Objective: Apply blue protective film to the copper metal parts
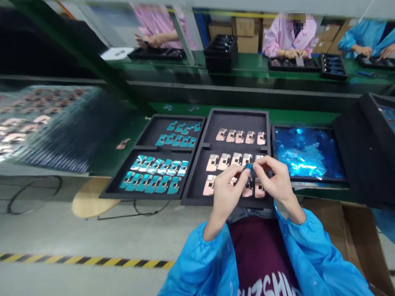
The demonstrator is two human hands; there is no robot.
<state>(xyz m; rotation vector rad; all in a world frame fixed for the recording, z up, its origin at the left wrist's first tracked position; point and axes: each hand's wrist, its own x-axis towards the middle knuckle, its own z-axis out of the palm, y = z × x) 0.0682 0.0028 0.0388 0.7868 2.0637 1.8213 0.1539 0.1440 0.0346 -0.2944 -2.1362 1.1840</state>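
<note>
Over the middle black tray [194,193], my left hand [228,189] pinches a small blue-filmed part [248,166] between thumb and fingers. My right hand [274,179] meets it from the right, thumb and index finger closed at the part's edge. Much of the part is hidden by the fingers. Beneath both hands lie rows of flat pinkish-copper parts [212,163], some of them covered from view. To the left, a second black tray [112,187] carries rows of similar flat parts under teal film [160,183].
A black tray [342,164] of shiny blue film [305,154] stands at the right, beside a tall black stack [354,148]. A rack of copper parts [46,123] is at far left. One loose copper part [123,143] lies on the green bench. Co-workers sit opposite.
</note>
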